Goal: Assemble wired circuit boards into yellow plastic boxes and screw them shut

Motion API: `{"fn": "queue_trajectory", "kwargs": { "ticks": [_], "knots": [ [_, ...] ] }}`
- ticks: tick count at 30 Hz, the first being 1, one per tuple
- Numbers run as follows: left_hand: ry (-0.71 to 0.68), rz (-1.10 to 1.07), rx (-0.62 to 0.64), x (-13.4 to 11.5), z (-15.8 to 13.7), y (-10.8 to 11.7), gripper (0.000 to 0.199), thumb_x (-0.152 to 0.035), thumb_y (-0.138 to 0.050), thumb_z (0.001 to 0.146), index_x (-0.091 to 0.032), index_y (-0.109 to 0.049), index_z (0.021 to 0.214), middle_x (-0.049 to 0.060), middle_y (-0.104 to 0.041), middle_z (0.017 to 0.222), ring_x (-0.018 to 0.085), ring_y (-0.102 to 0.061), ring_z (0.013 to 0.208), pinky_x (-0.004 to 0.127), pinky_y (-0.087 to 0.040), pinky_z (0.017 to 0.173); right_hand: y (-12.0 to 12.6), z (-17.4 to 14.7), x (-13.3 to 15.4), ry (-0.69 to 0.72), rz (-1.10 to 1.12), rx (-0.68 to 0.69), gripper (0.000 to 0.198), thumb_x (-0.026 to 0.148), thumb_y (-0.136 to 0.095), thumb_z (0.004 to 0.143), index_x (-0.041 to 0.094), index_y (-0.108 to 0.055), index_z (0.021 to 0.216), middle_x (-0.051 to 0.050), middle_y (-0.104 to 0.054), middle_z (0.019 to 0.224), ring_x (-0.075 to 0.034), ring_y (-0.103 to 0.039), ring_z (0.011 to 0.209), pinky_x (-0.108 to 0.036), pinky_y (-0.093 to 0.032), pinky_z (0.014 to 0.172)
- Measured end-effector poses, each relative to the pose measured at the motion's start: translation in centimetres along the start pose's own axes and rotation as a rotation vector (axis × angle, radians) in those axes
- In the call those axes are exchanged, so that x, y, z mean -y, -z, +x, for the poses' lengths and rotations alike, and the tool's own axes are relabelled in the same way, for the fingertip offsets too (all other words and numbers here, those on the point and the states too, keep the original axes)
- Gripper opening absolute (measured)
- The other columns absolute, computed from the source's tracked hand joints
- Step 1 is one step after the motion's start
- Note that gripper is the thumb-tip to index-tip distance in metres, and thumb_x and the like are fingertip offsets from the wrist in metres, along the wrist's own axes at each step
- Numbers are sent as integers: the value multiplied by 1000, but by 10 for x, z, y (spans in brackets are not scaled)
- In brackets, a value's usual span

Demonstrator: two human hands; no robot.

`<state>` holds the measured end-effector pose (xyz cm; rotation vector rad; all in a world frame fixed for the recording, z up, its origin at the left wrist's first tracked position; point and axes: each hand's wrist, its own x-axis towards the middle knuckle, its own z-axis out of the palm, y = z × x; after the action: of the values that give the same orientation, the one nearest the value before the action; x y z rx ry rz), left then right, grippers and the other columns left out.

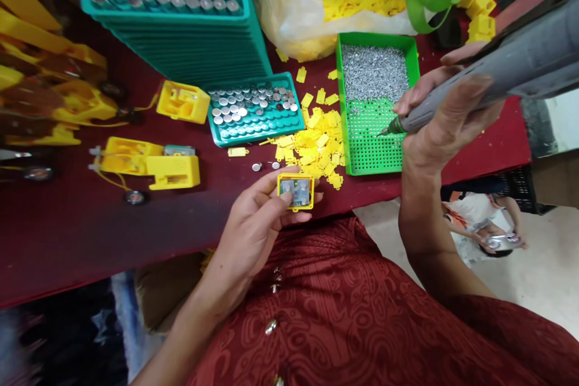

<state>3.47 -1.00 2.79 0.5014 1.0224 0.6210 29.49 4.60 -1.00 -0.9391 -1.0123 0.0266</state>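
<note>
My left hand (248,223) is closed around a small yellow plastic case (299,192), its thumb on the grey parts and circuit board inside. My right hand (441,117) grips a grey electric screwdriver (515,57) that slants down to the left. The driver's bit points over the bare grid of a green basket (368,154), whose far half is heaped with small silver screws (375,69); whether the bit touches anything, I cannot tell. Beside the basket lies a pile of small yellow plastic pieces (321,142). Two loose button cells (257,166) lie just beyond my left hand.
A teal tray (262,136) of button cells sits in front of a tall stack of teal trays (176,42). Yellow housings with wires (131,155) lie at left. Behind stands a plastic bag (289,18) of yellow pieces. A person (482,223) sits on the floor at right.
</note>
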Motion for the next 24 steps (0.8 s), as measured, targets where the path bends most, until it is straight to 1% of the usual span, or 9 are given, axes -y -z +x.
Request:
{"fn": "queue_trajectory", "kwargs": {
  "ticks": [4,8,11,14,17,20,22,24],
  "knots": [
    [7,26,-10,-1,0,0,44,-28,-97,76,-16,-74,112,7,-87,97,23,-87,84,19,-67,60,0,-2,0,16,-14,-8,53,75,-65,99,23,-53,101,10,-40,61,-3,-43,42,-21,-34,40],
    [8,44,-22,-1,0,2,42,-27,-96,77,-17,-74,111,6,-86,97,23,-86,84,21,-66,59,-2,-3,5,-15,-117,9,58,82,-57,99,24,-56,103,10,-40,59,-4,-39,42,-22,-34,40],
    [8,77,-22,-1,0,2,39,-29,-93,81,-17,-74,113,8,-86,100,25,-86,89,22,-66,61,-2,-2,7,-32,-126,16,59,82,-57,99,24,-56,101,10,-41,59,-5,-40,41,-23,-34,40],
    [11,89,-25,-1,0,2,38,-29,-91,82,-17,-74,115,10,-86,102,26,-86,91,23,-67,62,-2,-2,9,-35,-120,22,60,83,-60,97,24,-53,99,10,-39,60,-4,-41,41,-23,-33,39],
    [18,79,-25,-1,0,2,37,-28,-90,83,-17,-73,115,9,-86,101,25,-86,89,23,-67,62,-2,-2,11,-66,-179,10,63,88,-59,94,26,-49,100,9,-37,62,-5,-40,43,-25,-35,41],
    [24,73,-22,-2,0,2,35,-27,-89,84,-16,-73,113,9,-86,100,25,-86,88,22,-67,62,-2,-3,11,-66,-137,-12,60,84,-60,96,26,-48,103,9,-38,64,-5,-42,44,-25,-35,42],
    [26,68,-20,-2,0,2,36,-28,-90,83,-16,-74,113,10,-86,101,24,-86,88,21,-66,61,-2,-3,9,-88,-93,18,59,83,-60,97,25,-47,105,10,-38,64,-5,-43,44,-24,-33,43],
    [24,53,-17,-2,0,2,38,-28,-92,82,-16,-74,113,10,-87,101,23,-86,86,20,-66,61,-1,-5,7,-116,-86,61,63,87,-56,97,25,-46,105,10,-35,63,-4,-42,43,-24,-31,42]
  ]
}}
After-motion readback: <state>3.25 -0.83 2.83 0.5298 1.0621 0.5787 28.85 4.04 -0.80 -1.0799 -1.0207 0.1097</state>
